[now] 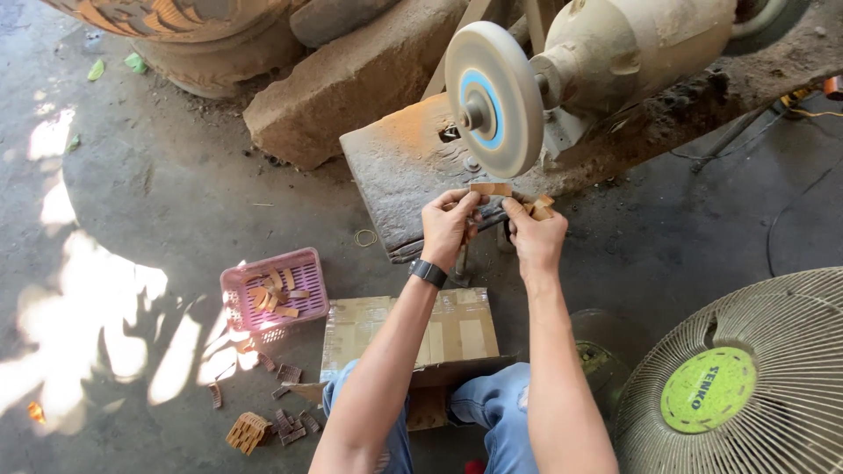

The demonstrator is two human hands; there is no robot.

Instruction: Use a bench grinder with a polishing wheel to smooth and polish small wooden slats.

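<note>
Nearest the camera, a taped cardboard box (413, 338) rests on the person's lap, with a pink basket (274, 290) of wooden pieces on the floor (158, 202) beside it. Above these, the left hand (448, 226) has its fingers closed on a small wooden piece (490, 189), held just below the grinding wheel (492, 98). The right hand (534, 235) grips several further pieces (538, 208). Risks, as judged: the piece is short, so fingertips sit near the wheel rim; a slip or a snatch by the wheel could abrade skin or throw the piece. The loose pieces in the right hand could drop.
</note>
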